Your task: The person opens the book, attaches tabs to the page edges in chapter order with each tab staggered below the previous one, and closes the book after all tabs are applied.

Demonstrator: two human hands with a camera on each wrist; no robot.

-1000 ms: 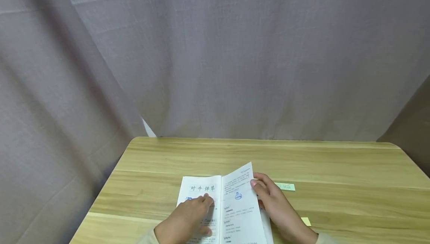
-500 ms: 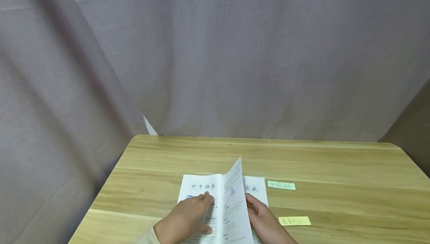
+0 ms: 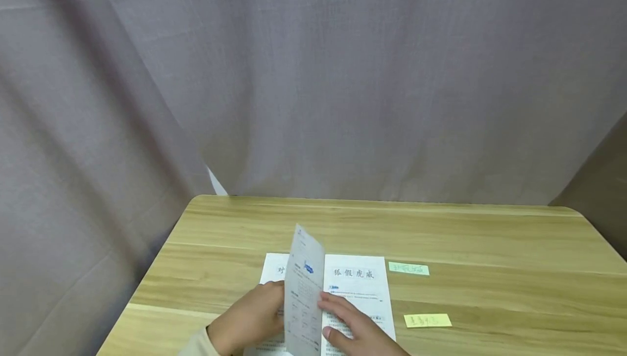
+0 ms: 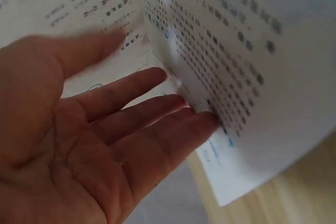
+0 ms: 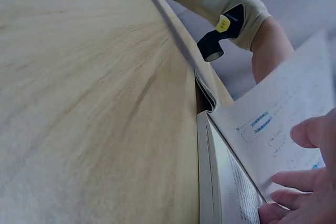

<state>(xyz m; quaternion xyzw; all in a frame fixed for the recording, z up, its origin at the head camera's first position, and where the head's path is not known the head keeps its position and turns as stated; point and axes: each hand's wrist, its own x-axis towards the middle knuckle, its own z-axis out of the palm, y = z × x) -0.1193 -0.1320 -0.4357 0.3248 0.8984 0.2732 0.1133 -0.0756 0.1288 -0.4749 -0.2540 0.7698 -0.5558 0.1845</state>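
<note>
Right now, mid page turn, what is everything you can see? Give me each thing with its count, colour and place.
booklet: 1, white with black and blue print, lying open near the front edge of the table.
turning page: 1, white, printed, standing nearly upright over the booklet's spine.
green sticky note: 1, pale green with writing, on the table right of the booklet's top.
yellow sticky note: 1, yellow with writing, on the table right of the booklet, nearer the front.
table: 1, light wood grain.
curtain: grey fabric, behind and beside the table.
left hand: open, fingertips at the turning page's left side.
right hand: flat on the right-hand page, fingers straight.
</note>
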